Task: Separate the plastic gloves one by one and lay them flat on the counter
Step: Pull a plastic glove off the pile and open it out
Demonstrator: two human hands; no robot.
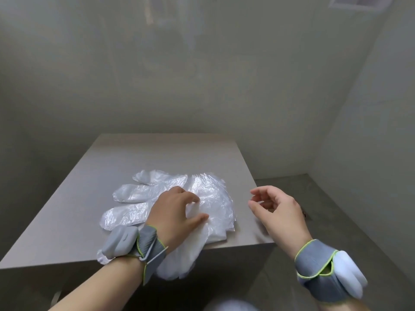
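Note:
A pile of clear plastic gloves [202, 189] lies on the grey counter [125, 153], its fingers pointing left. One more opaque white glove [188, 250] droops over the counter's front edge. My left hand [177, 212] rests on the pile, thumb and fingers pinching the white glove's plastic near its cuff. My right hand [276, 209] hovers just right of the pile above the counter's right edge, fingers loosely curled and holding nothing. Both wrists wear grey straps with sensor units.
The counter's front edge runs under my left wrist, and its right edge lies below my right hand. Grey floor [325, 198] shows to the right. Plain walls close in behind and on the right.

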